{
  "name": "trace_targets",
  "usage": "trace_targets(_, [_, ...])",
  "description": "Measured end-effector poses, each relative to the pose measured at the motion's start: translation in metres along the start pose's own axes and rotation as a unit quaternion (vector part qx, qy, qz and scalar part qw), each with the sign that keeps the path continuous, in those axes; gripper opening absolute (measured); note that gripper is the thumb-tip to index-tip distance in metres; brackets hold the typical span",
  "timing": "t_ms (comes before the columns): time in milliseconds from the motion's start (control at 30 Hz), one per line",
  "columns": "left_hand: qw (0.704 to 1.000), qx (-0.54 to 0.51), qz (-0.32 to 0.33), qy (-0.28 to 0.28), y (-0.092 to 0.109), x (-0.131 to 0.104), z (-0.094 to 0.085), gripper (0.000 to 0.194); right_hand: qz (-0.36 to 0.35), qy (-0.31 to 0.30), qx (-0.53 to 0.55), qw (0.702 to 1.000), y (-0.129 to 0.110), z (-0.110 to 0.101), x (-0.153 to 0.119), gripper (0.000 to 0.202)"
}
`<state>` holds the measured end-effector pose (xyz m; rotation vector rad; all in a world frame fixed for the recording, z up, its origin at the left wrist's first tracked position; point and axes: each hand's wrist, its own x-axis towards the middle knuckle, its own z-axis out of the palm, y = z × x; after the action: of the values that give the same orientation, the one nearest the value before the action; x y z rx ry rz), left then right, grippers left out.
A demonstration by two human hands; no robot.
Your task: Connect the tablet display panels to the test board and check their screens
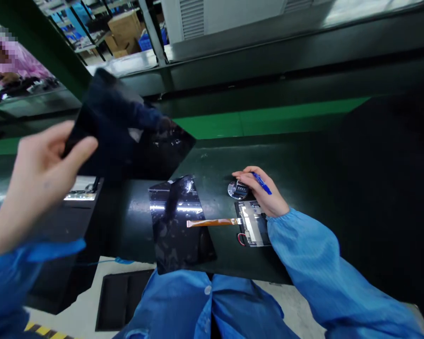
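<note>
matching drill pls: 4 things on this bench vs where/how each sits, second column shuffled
1. dark sheet
2. blue pen
3. orange flex cable
4. round metal part

a. under the right hand's fingertips
b. lying flat between the black panel and the board
c. lifted off the bench in the left hand
d. held in the right hand

Pairs: 1-c, 2-d, 3-b, 4-a

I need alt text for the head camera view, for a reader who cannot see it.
The left hand lifts a glossy black sheet above a dark green workbench. The right hand, holding a blue pen, rests by a round metal part and a circuit board joined by an orange ribbon cable to a dark panel.
</note>
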<state>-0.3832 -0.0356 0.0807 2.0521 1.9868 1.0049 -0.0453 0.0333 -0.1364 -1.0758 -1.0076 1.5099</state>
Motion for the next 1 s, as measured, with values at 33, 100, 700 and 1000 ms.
trace_targets(33, [1.000, 0.004, -0.008, 0.026, 0.006, 0.022, 0.008, 0.024, 0.001, 0.002, 0.011, 1.000, 0.000, 0.000, 0.000, 0.041])
trace_targets(100, [0.994, 0.101, 0.037, 0.030, 0.020, 0.064, 0.035, 0.029, 0.001, 0.003, 0.025, 1.000, -0.001, 0.001, 0.000, 0.039])
trace_targets(700, [0.937, 0.230, 0.139, -0.224, 0.037, 0.140, 0.248, 0.056, -0.074, -0.009, -0.052, 0.996, 0.006, -0.004, 0.004, 0.036])
trace_targets(1000, [0.860, 0.250, 0.307, -0.322, -0.017, -0.177, 0.114, 0.078, -0.341, 0.124, -0.306, 0.880, -0.011, 0.003, -0.030, 0.008])
